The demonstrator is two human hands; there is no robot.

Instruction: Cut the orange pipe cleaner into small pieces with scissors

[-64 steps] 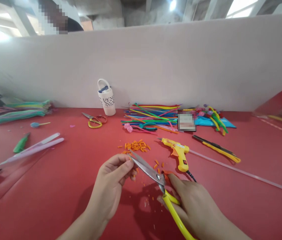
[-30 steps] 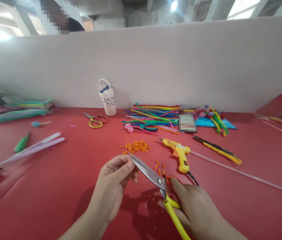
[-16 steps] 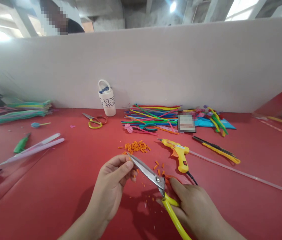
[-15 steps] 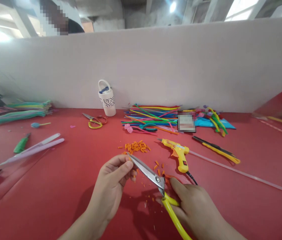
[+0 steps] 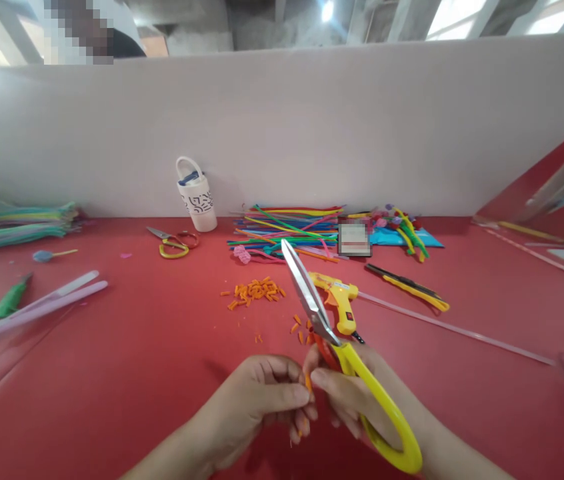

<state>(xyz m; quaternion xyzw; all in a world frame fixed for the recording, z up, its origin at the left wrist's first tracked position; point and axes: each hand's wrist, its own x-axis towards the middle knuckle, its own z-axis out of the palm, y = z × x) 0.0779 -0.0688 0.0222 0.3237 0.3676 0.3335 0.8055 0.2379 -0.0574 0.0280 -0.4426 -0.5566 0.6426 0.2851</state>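
My left hand (image 5: 265,403) is low in the middle, its thumb and fingers pinching a short orange chenille-stem piece (image 5: 308,381). Right beside it, my right hand (image 5: 357,393) has its thumb and fingertip at the same piece. That hand also holds a pair of scissors (image 5: 312,300) with one yellow and one red handle. The blades point up and away, looking closed together. More orange bits show under the left fingers, partly hidden. Beyond the hands lies a pile of short orange pieces (image 5: 257,291), with several loose ones (image 5: 296,327) nearer the scissors.
A yellow glue gun (image 5: 343,300) lies behind the scissors. Farther back are coloured chenille stems (image 5: 287,227), a white tumbler (image 5: 199,203) and other scissors (image 5: 172,243). Pink tongs-like strips (image 5: 57,303) and a green-handled tool (image 5: 12,297) lie left, black-and-yellow tweezers-like tool (image 5: 409,288) right.
Both hands have come nearer and together. The scissors have swung upright, away from the left fingertips, and the right fingers now meet the orange piece. The view has shifted right.
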